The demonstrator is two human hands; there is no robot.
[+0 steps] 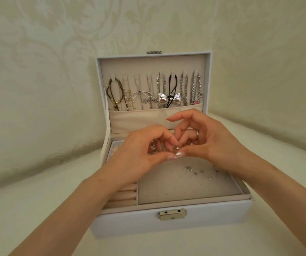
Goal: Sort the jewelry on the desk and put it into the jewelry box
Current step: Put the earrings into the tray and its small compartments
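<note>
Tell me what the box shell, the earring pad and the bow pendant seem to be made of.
The box shell looks like white imitation leather, matte and smooth. The earring pad seems velvet-like beige fabric, dull, with rows of pinholes. The bow pendant is polished silver-coloured metal, perhaps only plated, given its mirror-bright reflections.

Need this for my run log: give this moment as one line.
jewelry box: open | left hand, right hand: pinching small silver piece over earring pad | necklaces: hanging in lid

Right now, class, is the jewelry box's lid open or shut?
Open. The lid stands upright behind the tray, its lining and hung necklaces facing the camera.
</note>
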